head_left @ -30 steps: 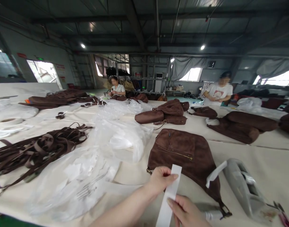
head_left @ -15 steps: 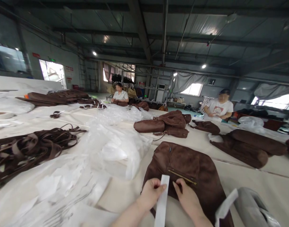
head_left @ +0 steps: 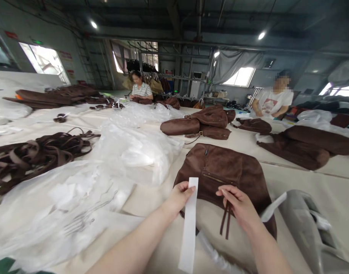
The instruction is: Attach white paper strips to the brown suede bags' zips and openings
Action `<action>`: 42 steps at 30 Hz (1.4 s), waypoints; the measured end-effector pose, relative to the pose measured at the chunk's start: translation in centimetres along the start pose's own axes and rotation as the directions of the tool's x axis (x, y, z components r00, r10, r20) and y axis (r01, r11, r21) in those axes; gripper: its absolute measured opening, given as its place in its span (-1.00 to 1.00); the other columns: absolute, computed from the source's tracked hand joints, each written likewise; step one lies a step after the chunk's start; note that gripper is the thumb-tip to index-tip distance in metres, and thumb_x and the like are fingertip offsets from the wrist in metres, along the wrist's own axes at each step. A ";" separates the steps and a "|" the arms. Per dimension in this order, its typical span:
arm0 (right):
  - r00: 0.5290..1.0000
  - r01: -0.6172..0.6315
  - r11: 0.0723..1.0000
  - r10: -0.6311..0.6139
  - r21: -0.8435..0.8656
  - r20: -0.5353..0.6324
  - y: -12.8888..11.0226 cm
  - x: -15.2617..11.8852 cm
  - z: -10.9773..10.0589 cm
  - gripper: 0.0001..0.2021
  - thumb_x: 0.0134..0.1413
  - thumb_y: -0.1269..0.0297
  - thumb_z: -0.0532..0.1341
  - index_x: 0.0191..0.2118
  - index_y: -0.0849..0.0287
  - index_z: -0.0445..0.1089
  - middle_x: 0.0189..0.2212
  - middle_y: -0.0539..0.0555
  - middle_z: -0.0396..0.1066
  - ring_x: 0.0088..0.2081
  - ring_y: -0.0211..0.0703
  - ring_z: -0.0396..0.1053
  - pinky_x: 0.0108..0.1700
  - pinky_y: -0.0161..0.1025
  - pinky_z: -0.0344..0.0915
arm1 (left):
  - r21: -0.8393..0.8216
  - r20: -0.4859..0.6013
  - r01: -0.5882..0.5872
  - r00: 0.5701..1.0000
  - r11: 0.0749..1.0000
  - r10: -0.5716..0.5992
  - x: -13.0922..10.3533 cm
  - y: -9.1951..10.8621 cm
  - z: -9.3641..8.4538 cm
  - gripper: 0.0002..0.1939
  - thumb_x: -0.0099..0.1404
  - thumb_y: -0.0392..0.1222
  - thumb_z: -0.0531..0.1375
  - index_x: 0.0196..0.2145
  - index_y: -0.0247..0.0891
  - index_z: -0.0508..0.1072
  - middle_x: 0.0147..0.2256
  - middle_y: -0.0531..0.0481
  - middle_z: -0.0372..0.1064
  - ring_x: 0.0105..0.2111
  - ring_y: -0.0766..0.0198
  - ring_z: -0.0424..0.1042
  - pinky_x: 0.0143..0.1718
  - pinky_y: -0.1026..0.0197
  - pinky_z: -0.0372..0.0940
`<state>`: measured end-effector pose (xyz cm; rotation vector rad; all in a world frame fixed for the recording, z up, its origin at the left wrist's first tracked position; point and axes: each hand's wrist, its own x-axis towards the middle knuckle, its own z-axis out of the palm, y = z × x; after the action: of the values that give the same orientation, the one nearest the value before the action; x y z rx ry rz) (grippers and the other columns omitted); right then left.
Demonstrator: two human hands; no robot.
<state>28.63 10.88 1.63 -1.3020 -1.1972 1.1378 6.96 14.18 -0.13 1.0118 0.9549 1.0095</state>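
My left hand (head_left: 178,196) is closed, pinching a long white paper strip (head_left: 189,232) near its upper end; the strip hangs down towards me. My right hand (head_left: 235,199) is closed too, and two thin brown leather strips (head_left: 226,224) dangle below its fingers. Just beyond both hands lies a dark brown leather bag (head_left: 228,163), flat on the table, with a brass-coloured zip (head_left: 218,179) across its upper face. The strips' upper ends are hidden in my right fingers.
Clear plastic bags (head_left: 134,152) spread over the table's middle and left. A heap of brown straps (head_left: 34,156) lies left. More brown bags (head_left: 197,123) lie farther back. At right stands a grey tape dispenser-like object (head_left: 302,224). Two people (head_left: 141,89) work across the table.
My right hand has moved right, away from the white strip, and the two brown leather strips now show below it. The view has tilted down; my left hand keeps its pinch.
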 end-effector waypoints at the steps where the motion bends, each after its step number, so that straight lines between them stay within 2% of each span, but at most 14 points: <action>1: 1.000 -0.009 0.996 0.010 0.088 -0.007 -0.3 -0.2 -0.3 -0.61 -0.07 -0.05 0.31 -0.21 0.14 0.44 -0.34 0.08 0.49 -0.54 -0.29 0.22 -0.56 -0.35 0.09 | 0.006 0.014 0.015 1.000 1.000 -0.015 -0.1 0.1 0.0 -0.49 -0.10 0.20 0.34 -0.41 -0.30 0.38 -0.55 0.13 0.23 -0.58 0.46 0.11 -0.55 0.36 0.00; 4: 0.998 -0.065 0.979 0.063 0.192 0.018 -0.8 -0.8 -1.2 -0.62 -0.04 -0.03 0.31 -0.20 0.15 0.45 -0.36 0.12 0.50 -0.50 -0.26 0.25 -0.53 -0.35 0.12 | 0.052 0.102 0.061 0.993 0.997 -0.066 -0.2 0.0 0.2 -0.50 -0.08 0.18 0.35 -0.42 -0.32 0.38 -0.54 0.11 0.25 -0.58 0.47 0.13 -0.56 0.36 0.01; 7: 0.989 -0.127 0.983 0.114 0.134 0.095 -0.9 -1.2 -1.9 -0.61 0.02 -0.06 0.26 -0.18 0.16 0.45 -0.32 0.16 0.50 -0.50 -0.25 0.27 -0.57 -0.36 0.08 | 0.122 0.153 0.087 0.983 0.989 -0.106 -0.3 -0.3 0.4 -0.48 -0.14 0.18 0.38 -0.48 -0.33 0.36 -0.56 0.11 0.26 -0.60 0.47 0.13 -0.58 0.36 0.01; 10: 0.977 -0.137 0.986 0.119 0.094 0.177 -1.1 -1.3 -2.0 -0.60 -0.02 -0.01 0.29 -0.12 0.15 0.43 -0.28 0.15 0.49 -0.60 -0.35 0.16 -0.63 -0.38 -0.01 | 0.211 0.188 0.079 0.975 0.974 -0.119 -0.4 -0.7 0.4 -0.47 -0.20 0.17 0.41 -0.51 -0.34 0.37 -0.56 0.10 0.28 -0.60 0.46 0.14 -0.59 0.36 0.01; 12: 0.982 -0.111 0.984 0.087 0.140 0.167 -1.4 -1.4 -1.8 -0.60 -0.08 0.05 0.35 -0.12 0.14 0.42 -0.28 0.13 0.47 -0.60 -0.38 0.14 -0.61 -0.37 0.04 | 0.290 0.274 0.040 0.954 0.956 -0.123 -0.6 -0.8 0.3 -0.49 -0.16 0.17 0.40 -0.52 -0.36 0.40 -0.57 0.10 0.26 -0.60 0.47 0.12 -0.59 0.36 -0.01; 15: 0.995 -0.055 0.964 0.032 0.259 0.093 -1.7 -1.3 -1.7 -0.64 -0.14 0.13 0.40 -0.17 0.10 0.42 -0.33 0.07 0.44 -0.57 -0.36 0.20 -0.55 -0.35 0.14 | 0.382 0.415 -0.067 0.903 0.922 -0.106 -0.8 -1.0 0.1 -0.54 -0.02 0.16 0.33 -0.48 -0.37 0.48 -0.61 0.12 0.19 -0.61 0.48 0.05 -0.59 0.35 -0.04; 18: 0.999 -0.012 0.940 -0.001 0.341 0.039 -1.6 -1.0 -1.9 -0.67 -0.15 0.17 0.41 -0.20 0.07 0.43 -0.37 0.04 0.43 -0.55 -0.35 0.22 -0.54 -0.36 0.16 | 0.391 0.476 -0.152 0.878 0.908 -0.058 -0.9 -1.0 0.1 -0.59 0.07 0.13 0.29 -0.42 -0.36 0.53 -0.59 0.12 0.20 -0.58 0.46 0.06 -0.57 0.35 -0.01; 23: 1.000 0.012 0.933 -0.007 0.358 -0.014 -1.1 -0.5 -2.2 -0.66 -0.15 0.20 0.42 -0.19 0.10 0.43 -0.39 0.04 0.43 -0.55 -0.35 0.22 -0.55 -0.36 0.16 | 0.402 0.491 -0.201 0.871 0.893 -0.025 -0.9 -0.9 0.2 -0.61 0.05 0.10 0.31 -0.43 -0.36 0.53 -0.56 0.09 0.24 -0.55 0.44 0.12 -0.53 0.35 0.04; 27: 1.000 -0.021 0.939 0.017 0.343 0.015 -0.8 -0.4 -2.3 -0.66 -0.13 0.18 0.41 -0.19 0.11 0.42 -0.39 0.03 0.43 -0.55 -0.37 0.24 -0.53 -0.37 0.18 | 0.432 0.470 -0.187 0.881 0.882 -0.043 -0.9 -0.9 0.2 -0.59 0.04 0.12 0.31 -0.42 -0.36 0.53 -0.56 0.08 0.26 -0.56 0.44 0.13 -0.53 0.35 0.06; 30: 0.998 -0.041 0.962 0.028 0.271 0.051 -0.3 -0.3 -2.3 -0.63 -0.09 0.14 0.39 -0.14 0.13 0.39 -0.36 0.05 0.44 -0.53 -0.35 0.26 -0.51 -0.35 0.21 | 0.429 0.455 -0.156 0.888 0.890 -0.064 -0.9 -1.0 0.3 -0.58 0.03 0.12 0.32 -0.43 -0.36 0.52 -0.58 0.09 0.24 -0.57 0.45 0.10 -0.54 0.35 0.04; 34: 0.998 0.016 0.996 -0.020 0.083 0.052 0.2 0.0 -2.3 -0.55 -0.05 0.06 0.34 -0.06 0.16 0.35 -0.26 0.12 0.46 -0.45 -0.28 0.31 -0.42 -0.30 0.30 | 0.403 0.450 -0.125 0.890 0.906 -0.077 -0.9 -0.9 0.4 -0.57 0.02 0.12 0.32 -0.44 -0.37 0.49 -0.57 0.09 0.23 -0.57 0.46 0.09 -0.55 0.35 0.01; 38: 0.982 0.043 0.995 -0.026 -0.085 0.188 -0.2 -0.2 -1.9 -0.54 0.01 0.03 0.28 -0.02 0.17 0.32 -0.25 0.13 0.46 -0.42 -0.24 0.34 -0.35 -0.24 0.34 | 0.428 0.437 -0.095 0.892 0.899 -0.113 -1.0 -0.2 0.5 -0.53 0.07 0.19 0.26 -0.49 -0.37 0.43 -0.61 0.15 0.11 -0.60 0.48 0.01 -0.59 0.35 -0.07; 42: 0.929 0.066 0.985 -0.002 -0.160 0.371 -0.1 -0.5 -1.1 -0.53 0.09 0.04 0.21 0.07 0.15 0.27 -0.18 0.12 0.44 -0.40 -0.24 0.34 -0.29 -0.23 0.34 | 0.467 0.434 -0.077 0.888 0.881 -0.152 -1.1 0.2 0.7 -0.47 0.08 0.26 0.21 -0.56 -0.36 0.39 -0.63 0.16 0.04 -0.59 0.47 -0.03 -0.59 0.34 -0.11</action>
<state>29.66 10.32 1.83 -1.2178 -1.6179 1.3179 7.27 13.04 0.37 1.5554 0.8270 0.4564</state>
